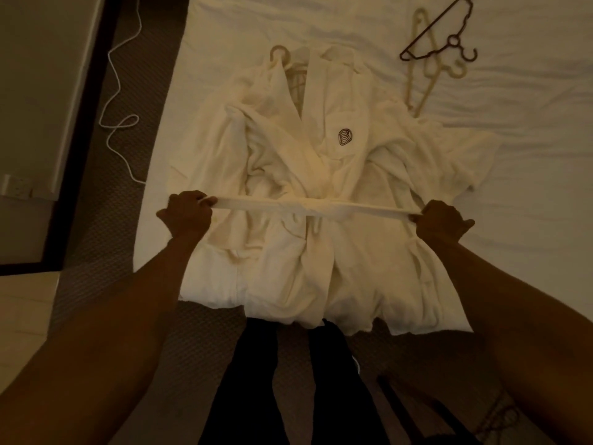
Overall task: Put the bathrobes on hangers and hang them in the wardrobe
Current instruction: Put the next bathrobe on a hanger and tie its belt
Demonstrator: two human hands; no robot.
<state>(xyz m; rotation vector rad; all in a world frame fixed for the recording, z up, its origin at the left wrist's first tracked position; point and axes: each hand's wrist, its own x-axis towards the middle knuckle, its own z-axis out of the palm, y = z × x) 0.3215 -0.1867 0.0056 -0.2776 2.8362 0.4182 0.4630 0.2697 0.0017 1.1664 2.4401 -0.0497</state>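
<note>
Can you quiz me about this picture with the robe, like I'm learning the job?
1. True or false: the left hand and the right hand both grip the belt.
2. The hanger with the ring, at the top right, is: A dark, B red, C green.
3. Fill the gap: the bathrobe lies on the ____.
Key: 1 true; 2 A; 3 bed.

Bathrobe (321, 194) lies on bed (513, 187) — 2 hangers (439, 49) beyond, right.
</note>
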